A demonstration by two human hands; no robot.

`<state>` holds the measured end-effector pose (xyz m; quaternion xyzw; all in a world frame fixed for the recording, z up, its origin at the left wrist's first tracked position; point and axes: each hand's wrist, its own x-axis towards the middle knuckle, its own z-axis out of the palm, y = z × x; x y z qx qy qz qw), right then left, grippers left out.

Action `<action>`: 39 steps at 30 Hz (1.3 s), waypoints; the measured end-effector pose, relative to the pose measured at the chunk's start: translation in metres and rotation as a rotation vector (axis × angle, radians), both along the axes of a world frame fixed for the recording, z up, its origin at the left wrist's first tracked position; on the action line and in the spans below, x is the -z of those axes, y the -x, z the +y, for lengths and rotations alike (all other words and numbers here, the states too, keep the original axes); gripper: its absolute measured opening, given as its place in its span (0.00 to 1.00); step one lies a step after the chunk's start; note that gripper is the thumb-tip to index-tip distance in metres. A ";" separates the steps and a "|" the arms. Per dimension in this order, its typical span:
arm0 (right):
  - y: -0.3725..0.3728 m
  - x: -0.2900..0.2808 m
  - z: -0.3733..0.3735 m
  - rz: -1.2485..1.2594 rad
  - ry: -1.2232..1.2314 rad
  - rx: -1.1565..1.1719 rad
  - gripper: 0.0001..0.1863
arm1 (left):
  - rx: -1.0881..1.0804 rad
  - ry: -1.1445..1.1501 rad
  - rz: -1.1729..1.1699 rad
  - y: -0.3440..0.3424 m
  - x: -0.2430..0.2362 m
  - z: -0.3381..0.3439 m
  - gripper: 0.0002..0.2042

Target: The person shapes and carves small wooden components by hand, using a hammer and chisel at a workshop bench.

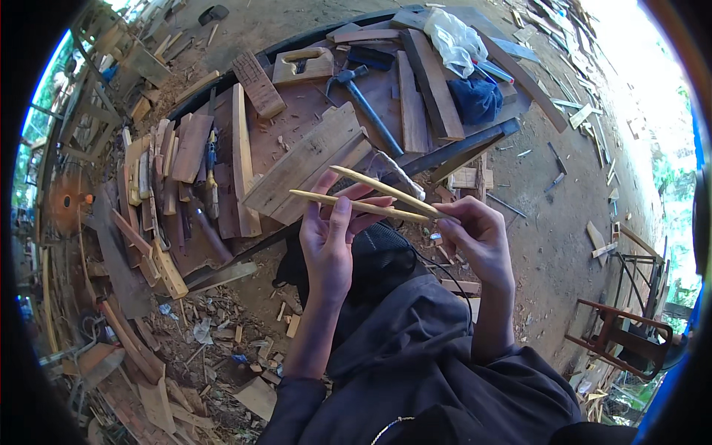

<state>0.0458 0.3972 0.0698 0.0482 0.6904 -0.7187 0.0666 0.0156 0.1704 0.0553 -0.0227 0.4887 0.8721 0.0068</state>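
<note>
Two slender pale wooden sticks with tapered tips are held up before me, one above the other. My left hand (328, 241) has its thumb and fingers around the lower stick (386, 211), the other fingers spread behind it. My right hand (478, 233) pinches the right end of the upper stick (386, 186), close to the lower stick's right end. Behind the sticks, a wide wooden board (308, 163) lies slanted on the workbench (304, 111). A twisted white cord (400, 175) shows just above the upper stick.
A hammer (374, 111), a wooden-handled saw (304, 65), a white plastic bag (454, 43) and a blue cloth (475, 100) lie on the bench. Chisels and wood strips crowd its left side. Wood scraps (256, 397) litter the ground. A metal-framed seat (623, 334) stands at the right.
</note>
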 end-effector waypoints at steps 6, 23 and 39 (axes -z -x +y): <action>0.000 0.002 0.000 0.020 0.012 0.005 0.10 | 0.012 -0.017 0.038 -0.001 0.002 -0.005 0.20; -0.001 -0.002 -0.011 0.146 -0.386 -0.005 0.09 | -0.030 0.015 0.069 0.002 0.003 -0.009 0.19; -0.004 -0.004 -0.022 0.135 -0.327 0.009 0.10 | -0.051 0.009 0.079 0.003 0.009 -0.014 0.12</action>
